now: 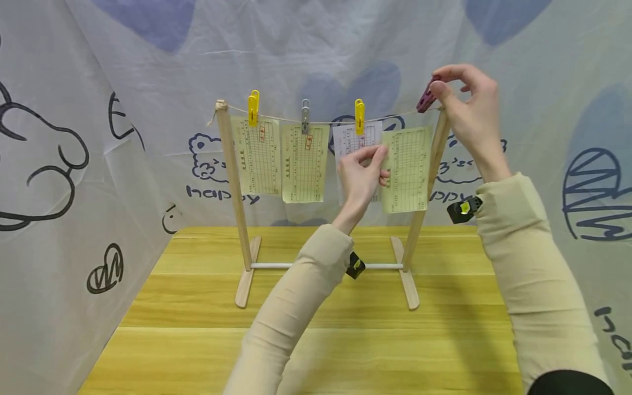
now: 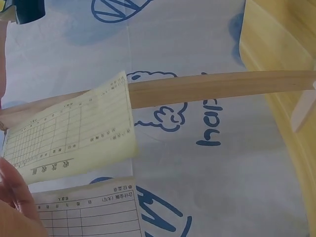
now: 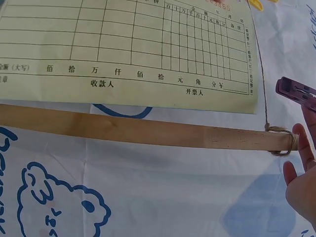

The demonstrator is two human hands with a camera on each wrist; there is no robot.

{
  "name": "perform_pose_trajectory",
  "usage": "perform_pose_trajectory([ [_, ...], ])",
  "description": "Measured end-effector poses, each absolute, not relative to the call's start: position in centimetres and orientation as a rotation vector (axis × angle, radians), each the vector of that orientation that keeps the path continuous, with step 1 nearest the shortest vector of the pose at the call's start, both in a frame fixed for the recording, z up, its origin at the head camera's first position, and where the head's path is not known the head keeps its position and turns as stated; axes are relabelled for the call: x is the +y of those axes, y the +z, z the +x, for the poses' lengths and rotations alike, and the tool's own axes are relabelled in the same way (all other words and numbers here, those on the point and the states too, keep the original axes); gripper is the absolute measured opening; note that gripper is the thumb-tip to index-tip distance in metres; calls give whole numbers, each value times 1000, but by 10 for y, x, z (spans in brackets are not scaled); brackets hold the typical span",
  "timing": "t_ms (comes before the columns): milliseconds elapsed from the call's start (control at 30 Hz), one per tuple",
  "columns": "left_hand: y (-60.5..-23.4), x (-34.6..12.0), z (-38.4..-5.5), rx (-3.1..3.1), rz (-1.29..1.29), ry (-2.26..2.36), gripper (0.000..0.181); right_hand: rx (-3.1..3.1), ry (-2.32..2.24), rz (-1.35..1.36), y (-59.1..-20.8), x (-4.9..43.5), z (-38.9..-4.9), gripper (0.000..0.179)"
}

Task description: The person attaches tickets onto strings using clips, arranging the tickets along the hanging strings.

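Note:
My left hand [image 1: 361,173] pinches the left edge of a pale yellow receipt slip [image 1: 407,173] just below the string. A dark purple clothespin [image 1: 427,97] is in my right hand [image 1: 471,109], between thumb and fingers, close above the string's right end. In the right wrist view the clothespin [image 3: 296,93] sits apart from the slip [image 3: 128,54]. Left of the held slip, a white slip [image 1: 345,142] hangs from a yellow clothespin [image 1: 360,116], partly hidden by my left hand.
Two more yellowish slips hang on the left, one under a yellow clothespin [image 1: 253,109], one under a grey clothespin [image 1: 305,117]. The string joins two wooden posts, left [image 1: 233,192] and right [image 1: 413,241]. The stand rests on a wood-grain table [image 1: 197,351] before a printed cloth [image 1: 257,49].

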State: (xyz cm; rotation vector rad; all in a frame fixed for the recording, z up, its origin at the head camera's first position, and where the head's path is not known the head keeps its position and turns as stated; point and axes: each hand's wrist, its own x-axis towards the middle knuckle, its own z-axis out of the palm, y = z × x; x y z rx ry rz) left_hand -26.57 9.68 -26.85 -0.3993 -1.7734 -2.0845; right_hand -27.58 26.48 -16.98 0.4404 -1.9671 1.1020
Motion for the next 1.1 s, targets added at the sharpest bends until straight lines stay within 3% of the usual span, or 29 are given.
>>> perform_pose_trajectory([
  [333, -262, 103, -270, -1777, -403, -2070, 23, -1983, 1121, 404, -161, 263, -286, 5],
  [533, -259, 105, -272, -1819, -390, -2028, 23, -2003, 1148, 391, -156, 262, -292, 17],
  [1100, -257, 104, -278, -1880, -307, -2020, 23, -2025, 1140, 402, -156, 256, -301, 23],
])
